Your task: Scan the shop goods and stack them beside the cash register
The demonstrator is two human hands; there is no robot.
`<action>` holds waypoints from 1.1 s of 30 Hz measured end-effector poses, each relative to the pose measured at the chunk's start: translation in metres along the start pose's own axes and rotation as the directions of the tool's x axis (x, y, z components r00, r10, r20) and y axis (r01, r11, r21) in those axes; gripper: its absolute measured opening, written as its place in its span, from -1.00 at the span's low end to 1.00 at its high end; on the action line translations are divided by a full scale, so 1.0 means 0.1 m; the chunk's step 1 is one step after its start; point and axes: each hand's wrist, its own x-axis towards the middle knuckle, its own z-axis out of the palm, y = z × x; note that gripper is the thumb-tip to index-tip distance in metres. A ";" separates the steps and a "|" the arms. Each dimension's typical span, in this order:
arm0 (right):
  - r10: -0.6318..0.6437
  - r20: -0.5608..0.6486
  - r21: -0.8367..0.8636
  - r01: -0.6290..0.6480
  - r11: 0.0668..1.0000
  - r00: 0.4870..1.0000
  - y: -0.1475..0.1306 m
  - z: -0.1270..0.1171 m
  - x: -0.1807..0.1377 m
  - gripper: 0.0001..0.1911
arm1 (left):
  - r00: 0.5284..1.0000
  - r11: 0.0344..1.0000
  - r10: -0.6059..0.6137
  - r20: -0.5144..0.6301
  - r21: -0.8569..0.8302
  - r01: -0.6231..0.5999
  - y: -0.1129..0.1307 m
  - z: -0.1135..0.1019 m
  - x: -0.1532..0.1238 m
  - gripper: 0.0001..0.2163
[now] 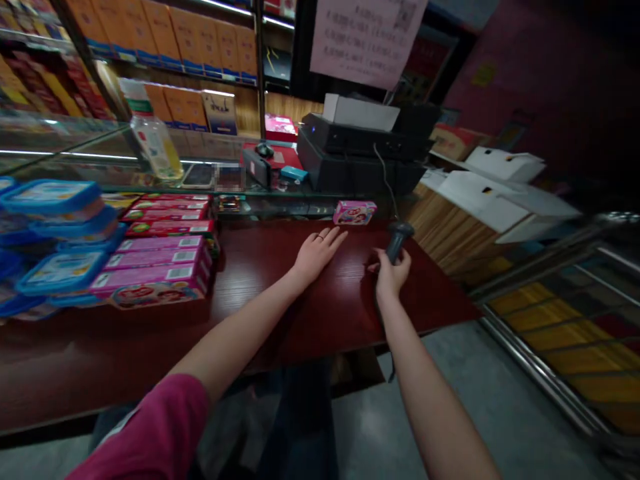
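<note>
My left hand [316,255] lies flat on the dark red-brown counter [320,320], palm down, fingers stretched out, a ring on one finger. It holds nothing. In my right hand [393,272] is a dark barcode scanner [399,241], gripped by its handle with the head up and a cable rising behind it. A small pink box [355,213] with cartoon print stands at the counter's back edge, just beyond my left fingertips and apart from both hands.
Pink and red boxes [160,270] are stacked left, beside blue-lidded tubs [65,270]. Behind stand a bottle [155,143] on glass and a black machine [360,157]. White cartons [485,193] lie at right, near a metal rack [550,380]. Shelves of orange boxes [190,40] line the back.
</note>
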 end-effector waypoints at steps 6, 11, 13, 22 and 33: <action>0.008 -0.085 -0.038 -0.012 0.999 0.996 0.08 -0.01 0.04 -0.42 | 0.988 0.988 -0.116 -0.102 -0.111 0.104 -0.04 0.56 0.90 -0.43; 0.013 -0.080 -0.049 -0.017 0.999 0.997 0.08 -0.01 0.02 -0.42 | 0.975 0.967 -0.191 -0.117 -0.190 0.167 -0.18 0.74 1.15 -0.41; 0.023 -0.079 -0.032 -0.025 0.999 0.997 0.07 0.00 0.02 -0.42 | 0.976 0.969 -0.185 -0.117 -0.188 0.161 -0.19 0.72 1.14 -0.43; 0.030 -0.117 0.101 -0.018 0.995 0.993 0.04 -0.05 0.03 -0.39 | 0.979 0.981 -0.168 -0.115 -0.119 0.155 -0.22 0.59 0.87 -0.64; 0.035 -0.119 0.075 -0.026 0.997 0.992 -0.03 -0.07 -0.13 -0.44 | 0.996 0.993 -0.087 0.022 -0.079 0.089 -0.32 0.45 0.65 -0.41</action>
